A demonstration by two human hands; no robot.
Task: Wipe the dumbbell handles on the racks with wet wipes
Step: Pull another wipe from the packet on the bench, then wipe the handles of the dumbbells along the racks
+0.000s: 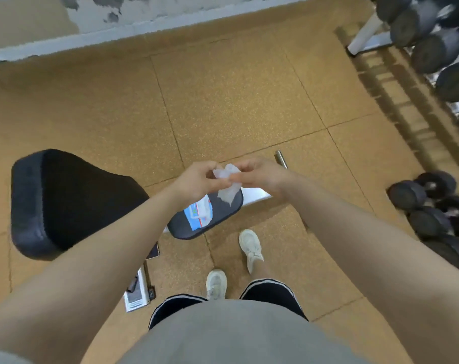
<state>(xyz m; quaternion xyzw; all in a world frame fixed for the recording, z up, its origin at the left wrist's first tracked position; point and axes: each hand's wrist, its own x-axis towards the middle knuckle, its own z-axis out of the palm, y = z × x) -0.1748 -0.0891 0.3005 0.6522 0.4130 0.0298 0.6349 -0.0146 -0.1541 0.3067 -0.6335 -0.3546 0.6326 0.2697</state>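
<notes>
Head view shows both hands raised together over the orange speckled rubber floor [223,95], with a crumpled white wet wipe [228,183] held between them. The fingers of the left hand [199,179] are curled round one side of the wipe, and the fingers of the right hand [259,173] pinch the other side; the wipe hangs down a little from the grip, as though it is being opened out or bunched for use.

Directly below the hands, a blue and white pack of wet wipes [200,215] lies on the small dark padded seat of a gym bench [223,216], which serves as the worktop. A larger black padded backrest [65,203] stands to the left.

The dark round-headed dumbbells on the white rack [433,48] are seen at the upper right, well apart from the hands, and more dark dumbbells [430,206] lie at the right edge, lower down. Their handles are blurred and mostly hidden, so it cannot be told whether any has been cleaned.

The task is judged to be at the preparing stage for this wipe: a wipe is in hand, but no handle is being touched. The wipe has yet to be carried to the rack, and the wiping of the handles is left to be done.
</notes>
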